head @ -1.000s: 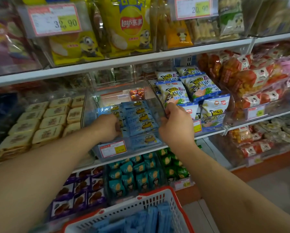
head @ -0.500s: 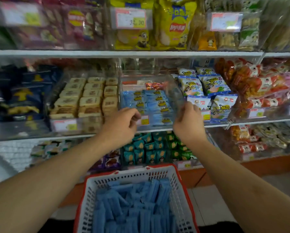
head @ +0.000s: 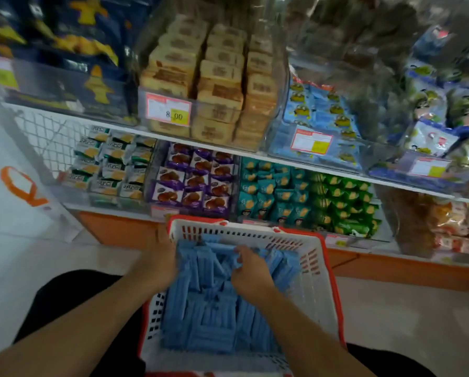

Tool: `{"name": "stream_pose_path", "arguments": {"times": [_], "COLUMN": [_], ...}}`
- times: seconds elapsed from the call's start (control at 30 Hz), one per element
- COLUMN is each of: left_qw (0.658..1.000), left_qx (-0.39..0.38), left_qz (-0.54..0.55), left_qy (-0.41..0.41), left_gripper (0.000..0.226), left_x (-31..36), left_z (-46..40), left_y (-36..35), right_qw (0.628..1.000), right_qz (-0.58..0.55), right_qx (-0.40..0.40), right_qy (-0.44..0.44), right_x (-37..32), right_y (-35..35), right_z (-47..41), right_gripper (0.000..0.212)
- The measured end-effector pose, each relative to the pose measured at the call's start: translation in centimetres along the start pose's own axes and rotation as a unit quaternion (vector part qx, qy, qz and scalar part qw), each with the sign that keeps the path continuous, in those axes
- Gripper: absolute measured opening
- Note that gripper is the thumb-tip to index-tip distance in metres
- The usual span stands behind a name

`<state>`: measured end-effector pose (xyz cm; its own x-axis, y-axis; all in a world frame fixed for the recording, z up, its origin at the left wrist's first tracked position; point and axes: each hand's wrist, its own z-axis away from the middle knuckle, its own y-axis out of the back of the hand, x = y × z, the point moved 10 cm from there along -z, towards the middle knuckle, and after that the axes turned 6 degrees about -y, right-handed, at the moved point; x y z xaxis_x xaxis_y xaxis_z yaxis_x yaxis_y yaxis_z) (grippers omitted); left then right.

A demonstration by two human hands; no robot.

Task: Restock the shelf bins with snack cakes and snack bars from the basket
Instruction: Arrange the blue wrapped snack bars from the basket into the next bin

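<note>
Lower middle of the head view: white basket (head: 313, 270) with red rim, full of blue snack packs (head: 209, 314)
Left hand (head: 158, 261): at the basket's left edge, fingers sunk among the packs; whether its grip is spread or pinching cannot be told
Right hand (head: 251, 270): fingers curled, pinching a blue snack pack (head: 268, 261) near the top of the heap
Upper right of centre: clear shelf bin (head: 279, 126) with matching blue packs behind a price tag (head: 311, 141)
Upper middle: tan cake packs (head: 217, 77), tag (head: 168, 112) reading 8.00
</note>
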<state>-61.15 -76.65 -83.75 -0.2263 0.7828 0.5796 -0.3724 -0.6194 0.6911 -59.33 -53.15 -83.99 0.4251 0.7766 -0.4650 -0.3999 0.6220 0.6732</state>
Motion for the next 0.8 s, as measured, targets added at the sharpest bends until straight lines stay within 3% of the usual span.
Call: {"name": "stream_pose_path", "arguments": {"times": [0.07,0.13,0.23,0.4,0.5,0.57,0.67,0.8], "left_qw": [0.999,0.997,0.996,0.996,0.995,0.994,0.995,0.997], "left_qx": [-0.027,-0.002,0.013,-0.014,-0.037,-0.049,-0.063,-0.014], "left_qz": [0.011,0.01,0.024,-0.026,-0.049,-0.052,-0.039,-0.055], "left_qy": [0.042,0.073,0.086,0.086,0.076,0.079,0.07,0.051], "left_gripper": [0.081,0.077,0.074,0.101,0.111,0.117,0.113,0.114], "left_x": [-2.4,-2.9,-1.6,-1.5,-1.5,-1.6,-1.2,-0.7], "left_z": [-1.4,-2.3,-2.3,-1.9,-1.9,-1.8,-1.3,0.2], "left_y": [-2.2,-2.6,-2.6,-2.7,-3.0,-3.1,-2.6,-0.3], "right_qw": [0.999,0.996,0.996,0.942,0.891,0.888,0.916,0.926], "right_qz": [-0.037,-0.057,-0.046,-0.271,-0.395,-0.404,-0.376,-0.377], "right_qx": [-0.028,-0.031,-0.035,-0.013,0.027,0.049,0.062,0.012], "right_qy": [-0.025,-0.055,-0.066,-0.198,-0.223,-0.215,-0.127,0.015], "right_x": [-0.2,-0.2,-1.1,1.0,2.8,3.7,3.6,2.0], "right_y": [-1.7,-3.0,-4.6,-5.2,-3.8,-1.9,2.0,6.5], "right_z": [-2.1,-4.2,-6.3,-7.3,-5.8,-3.8,-0.2,5.8], "right_gripper": [0.066,0.067,0.053,0.038,0.019,0.008,0.021,0.074]}}
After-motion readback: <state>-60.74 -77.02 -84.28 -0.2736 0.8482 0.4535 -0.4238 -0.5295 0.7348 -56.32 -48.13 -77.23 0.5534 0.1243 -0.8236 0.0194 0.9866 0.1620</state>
